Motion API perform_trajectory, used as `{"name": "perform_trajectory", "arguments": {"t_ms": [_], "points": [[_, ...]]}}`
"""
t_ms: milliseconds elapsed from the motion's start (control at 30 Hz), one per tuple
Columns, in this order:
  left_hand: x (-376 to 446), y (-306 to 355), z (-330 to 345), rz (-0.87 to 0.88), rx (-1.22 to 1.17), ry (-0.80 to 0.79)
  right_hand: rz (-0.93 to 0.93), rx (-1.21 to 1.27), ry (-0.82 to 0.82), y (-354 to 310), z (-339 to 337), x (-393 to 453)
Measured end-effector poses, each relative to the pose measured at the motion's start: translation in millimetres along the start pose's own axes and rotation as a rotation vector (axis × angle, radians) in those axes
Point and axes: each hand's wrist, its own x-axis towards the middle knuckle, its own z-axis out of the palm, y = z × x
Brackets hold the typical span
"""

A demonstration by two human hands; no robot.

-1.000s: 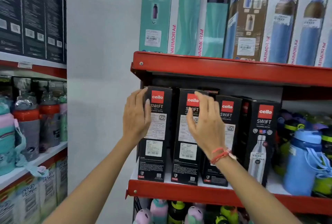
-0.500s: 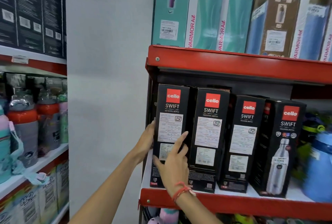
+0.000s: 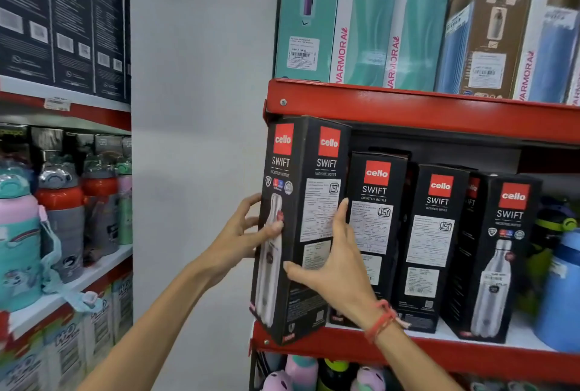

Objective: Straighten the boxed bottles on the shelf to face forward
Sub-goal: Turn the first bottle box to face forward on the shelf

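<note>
- The left hand (image 3: 240, 238) grips the left side of the leftmost black box (image 3: 301, 227), thumb across the face that shows the bottle picture, fingers curled behind.
- The right hand (image 3: 335, 268) presses its spread fingers on the label face of the same box, thumb low on the corner edge.
- This box stands at the left end of the red shelf (image 3: 439, 356), turned corner-forward and tilted, its base over the front lip.
- Three more black boxes (image 3: 436, 243) stand upright to its right.
</note>
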Motion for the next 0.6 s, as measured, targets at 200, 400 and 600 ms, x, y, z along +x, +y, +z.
{"name": "perform_trajectory", "arguments": {"t_ms": [200,400,600], "points": [[-24,0,11,0.118,0.024,0.080,0.003,0.134,-0.287,20,-21,14],[-10,-3,33,0.200,0.156,0.237,-0.016,0.062,-0.376,6,-34,46],[14,-23,52,0.160,0.240,0.296,0.024,-0.010,-0.203,26,-7,56]]}}
